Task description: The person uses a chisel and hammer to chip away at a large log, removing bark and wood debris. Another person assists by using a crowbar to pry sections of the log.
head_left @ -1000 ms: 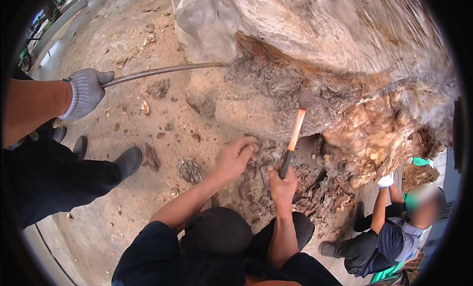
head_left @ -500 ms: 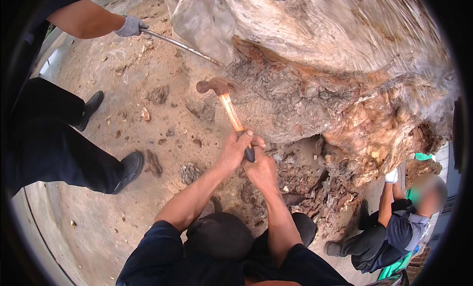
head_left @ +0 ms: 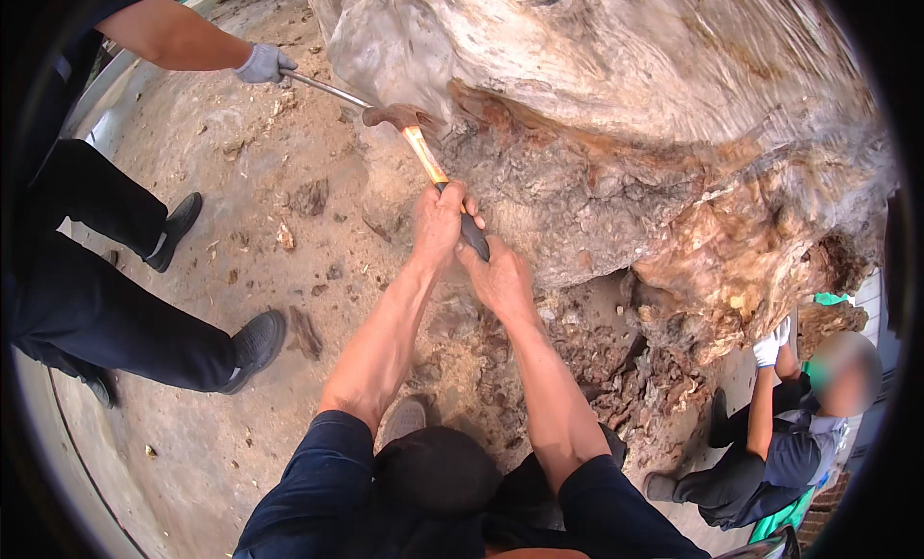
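Note:
A claw hammer [head_left: 424, 157] with a rusty head and an orange and black handle is in both my hands. My left hand [head_left: 439, 218] wraps round the dark grip, higher up. Lower down, my right hand [head_left: 500, 278] closes at the butt of the handle, its fingers partly hidden. The hammer head overlaps the end of a metal rod [head_left: 327, 85], so I cannot tell whether they touch. A co-worker's gloved hand [head_left: 265, 64] grips that rod, which slants toward a huge weathered tree stump [head_left: 597, 68] with rough, dark bark along its lower side.
The co-worker with the rod stands at the left, a dark shoe [head_left: 258, 347] on the dusty ground. At the lower right another person [head_left: 770, 453] in white gloves crouches against the stump. Bark scraps [head_left: 616, 390] and chips litter the ground beneath it.
The hammer and both my hands have moved forward and slightly left, bringing the head over the rod. The co-worker's gloved hand has shifted slightly right.

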`<state>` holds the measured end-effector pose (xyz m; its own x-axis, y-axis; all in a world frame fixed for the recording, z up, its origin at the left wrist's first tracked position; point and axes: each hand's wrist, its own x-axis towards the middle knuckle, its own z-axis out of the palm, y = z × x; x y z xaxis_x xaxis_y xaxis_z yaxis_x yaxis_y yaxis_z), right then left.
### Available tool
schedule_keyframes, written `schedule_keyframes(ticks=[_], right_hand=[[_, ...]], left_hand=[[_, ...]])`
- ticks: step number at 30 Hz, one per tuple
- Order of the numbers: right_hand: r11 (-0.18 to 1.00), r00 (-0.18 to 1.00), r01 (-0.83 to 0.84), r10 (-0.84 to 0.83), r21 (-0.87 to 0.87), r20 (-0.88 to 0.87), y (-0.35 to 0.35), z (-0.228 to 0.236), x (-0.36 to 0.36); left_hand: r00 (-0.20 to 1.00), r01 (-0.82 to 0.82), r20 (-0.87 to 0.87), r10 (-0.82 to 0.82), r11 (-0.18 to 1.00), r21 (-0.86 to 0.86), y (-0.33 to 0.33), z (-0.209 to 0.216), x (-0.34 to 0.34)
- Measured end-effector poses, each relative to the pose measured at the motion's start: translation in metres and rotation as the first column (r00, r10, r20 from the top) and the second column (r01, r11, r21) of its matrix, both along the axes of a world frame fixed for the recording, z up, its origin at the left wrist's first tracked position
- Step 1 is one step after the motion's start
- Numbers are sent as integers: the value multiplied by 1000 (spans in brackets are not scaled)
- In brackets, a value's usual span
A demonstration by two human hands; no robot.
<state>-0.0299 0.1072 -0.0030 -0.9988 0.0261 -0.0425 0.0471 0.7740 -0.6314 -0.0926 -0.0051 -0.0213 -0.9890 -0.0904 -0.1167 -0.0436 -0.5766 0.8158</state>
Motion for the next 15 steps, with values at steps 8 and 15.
schedule_keyframes(ticks=[8, 15], right_hand=[[1000, 998, 25, -24, 15, -53, 4, -22, 9], [999, 997, 23, -27, 49, 71, 4, -13, 4]], left_hand=[[999, 24, 28, -23, 999, -34, 10, -11, 9], [998, 0, 62, 4, 998, -66, 15, -14, 14]])
